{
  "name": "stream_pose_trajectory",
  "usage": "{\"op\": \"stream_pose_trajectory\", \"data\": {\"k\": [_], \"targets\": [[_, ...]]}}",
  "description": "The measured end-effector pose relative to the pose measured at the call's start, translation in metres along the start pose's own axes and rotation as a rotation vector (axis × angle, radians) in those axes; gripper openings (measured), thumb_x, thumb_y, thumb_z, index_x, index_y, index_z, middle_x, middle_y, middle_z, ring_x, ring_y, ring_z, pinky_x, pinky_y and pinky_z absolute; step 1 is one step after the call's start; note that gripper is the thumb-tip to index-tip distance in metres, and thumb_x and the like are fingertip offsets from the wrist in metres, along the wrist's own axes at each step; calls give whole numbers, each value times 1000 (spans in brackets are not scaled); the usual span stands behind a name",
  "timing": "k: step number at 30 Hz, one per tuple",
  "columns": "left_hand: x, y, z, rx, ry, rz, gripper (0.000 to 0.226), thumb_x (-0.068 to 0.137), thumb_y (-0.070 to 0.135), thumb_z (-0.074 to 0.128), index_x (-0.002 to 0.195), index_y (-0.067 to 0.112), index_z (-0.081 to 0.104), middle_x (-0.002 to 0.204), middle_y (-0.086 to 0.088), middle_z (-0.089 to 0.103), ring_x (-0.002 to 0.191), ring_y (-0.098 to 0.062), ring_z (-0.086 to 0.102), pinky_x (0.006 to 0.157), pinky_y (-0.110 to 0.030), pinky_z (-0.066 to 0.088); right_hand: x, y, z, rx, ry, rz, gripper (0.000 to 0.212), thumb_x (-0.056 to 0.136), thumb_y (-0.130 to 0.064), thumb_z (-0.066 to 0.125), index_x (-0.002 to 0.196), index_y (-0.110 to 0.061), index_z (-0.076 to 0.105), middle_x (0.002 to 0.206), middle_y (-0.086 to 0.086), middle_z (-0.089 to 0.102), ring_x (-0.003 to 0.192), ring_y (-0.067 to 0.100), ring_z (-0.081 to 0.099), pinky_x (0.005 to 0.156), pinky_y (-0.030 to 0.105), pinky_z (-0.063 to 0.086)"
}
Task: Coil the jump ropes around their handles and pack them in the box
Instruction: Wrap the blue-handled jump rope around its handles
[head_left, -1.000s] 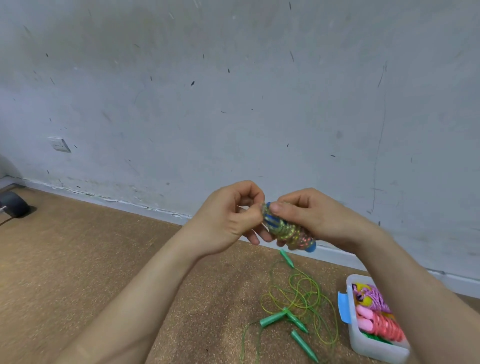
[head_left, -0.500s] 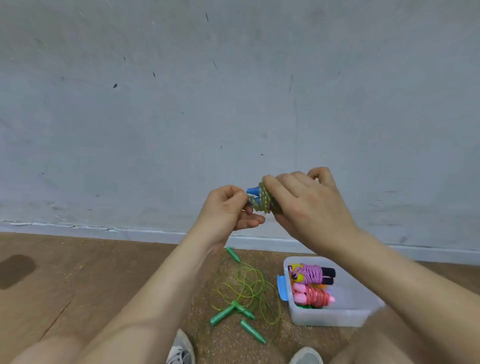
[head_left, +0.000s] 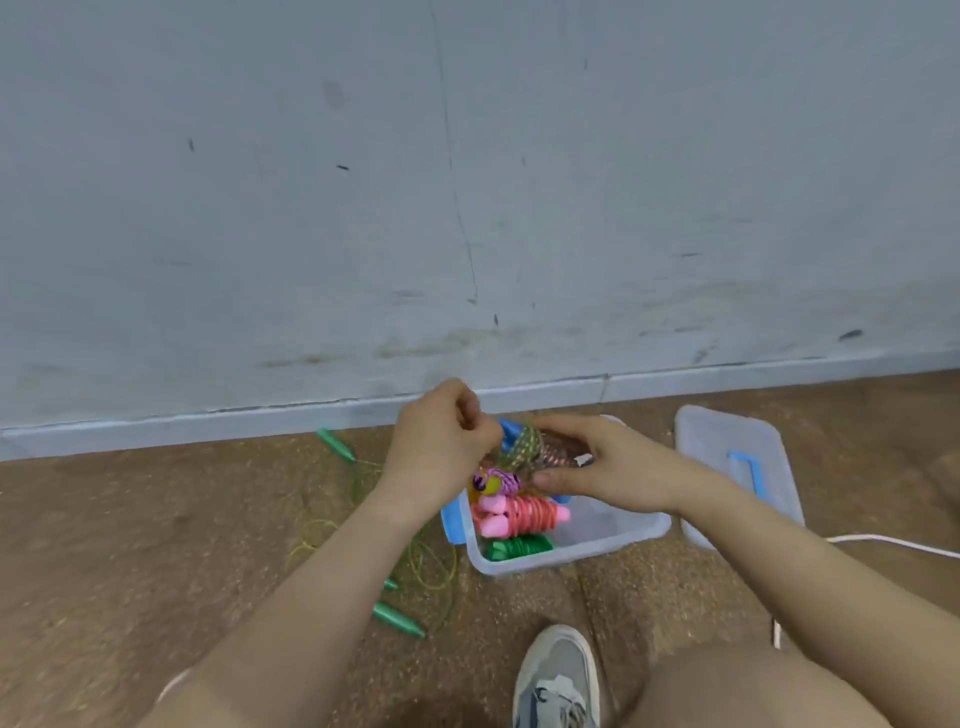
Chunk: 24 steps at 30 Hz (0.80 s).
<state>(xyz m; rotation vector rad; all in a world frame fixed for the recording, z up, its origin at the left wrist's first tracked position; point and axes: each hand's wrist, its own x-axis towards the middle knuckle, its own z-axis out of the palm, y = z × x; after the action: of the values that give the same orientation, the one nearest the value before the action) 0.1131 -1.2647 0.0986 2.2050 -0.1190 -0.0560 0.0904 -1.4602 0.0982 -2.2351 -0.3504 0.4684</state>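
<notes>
Clear plastic box (head_left: 613, 540) holds three coiled jump ropes (head_left: 519, 514); left hand (head_left: 441, 441) and right hand (head_left: 608, 467) grip a fourth, blue-handled bundle (head_left: 522, 447) above; green-handled rope (head_left: 397, 619) lies uncoiled on floor.

Coiled rope (head_left: 523, 448) lower, just above box (head_left: 597, 543)

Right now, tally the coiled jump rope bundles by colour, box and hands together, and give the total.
purple bundle, in the box: 1
pink bundle, in the box: 1
green bundle, in the box: 1
blue-handled bundle, held between the left hand and right hand: 1
Total: 4
</notes>
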Motion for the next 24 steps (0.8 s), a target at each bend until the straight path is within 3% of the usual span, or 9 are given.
{"op": "stream_pose_trajectory", "data": {"k": [2,4,6,8,11,13,15,19,24], "targets": [[10,-30,32,-260,-94,-242,11,67,22,65,68,15,56,65,-10,67,58,-26,69,63,-48,58,12,38,12,-29,27,63,50,81,-21,77,125,-27,56,108,-13,64,94,3,60,86,21,48],[13,-61,64,-262,-145,-325,10,63,26,67,66,20,59,67,-8,69,63,-27,70,68,-48,58,22,78,24,-49,27,152,51,75,-23,82,121,-23,60,105,-9,65,94,7,61,86,25,48],[15,-83,90,-69,-221,-270,10,73,22,69,67,22,61,64,3,66,64,-15,65,62,-30,53,24,111,30,-64,13,256,44,73,-23,83,113,-24,64,101,-9,66,94,10,61,85,25,47],[22,-91,116,153,-264,-137,14,81,24,64,68,24,57,63,8,59,61,-7,55,54,-23,39,21,136,30,-166,19,336,36,72,-27,82,105,-26,67,96,-9,67,92,11,61,83,28,48],[45,-82,155,395,-305,73,15,84,25,57,69,24,54,67,6,54,65,-14,52,56,-31,38,15,160,34,-401,76,402,26,72,-39,78,91,-22,68,88,-3,66,84,17,59,72,32,47],[65,-74,179,464,-332,213,12,87,24,53,76,22,59,76,5,52,73,-17,52,59,-33,37,15,172,43,-432,131,501,25,75,-42,73,76,-21,58,81,1,64,80,23,60,62,30,41],[88,-68,201,491,-391,328,17,89,21,49,89,20,66,87,-1,55,85,-22,54,66,-35,42,19,181,51,-439,177,602,27,80,-41,67,75,-20,51,83,5,66,85,29,63,61,29,37],[118,-70,220,456,-493,284,33,93,17,46,121,22,63,111,-7,56,106,-25,52,88,-36,44,41,199,61,-439,192,735,24,84,-31,66,95,-11,64,95,10,68,93,31,64,66,29,40],[83,-88,185,290,-309,208,26,89,12,52,103,25,69,93,6,52,87,-13,52,74,-26,38,79,228,74,-550,128,767,22,88,-22,63,106,-10,62,103,11,67,94,30,66,70,33,47]]}}
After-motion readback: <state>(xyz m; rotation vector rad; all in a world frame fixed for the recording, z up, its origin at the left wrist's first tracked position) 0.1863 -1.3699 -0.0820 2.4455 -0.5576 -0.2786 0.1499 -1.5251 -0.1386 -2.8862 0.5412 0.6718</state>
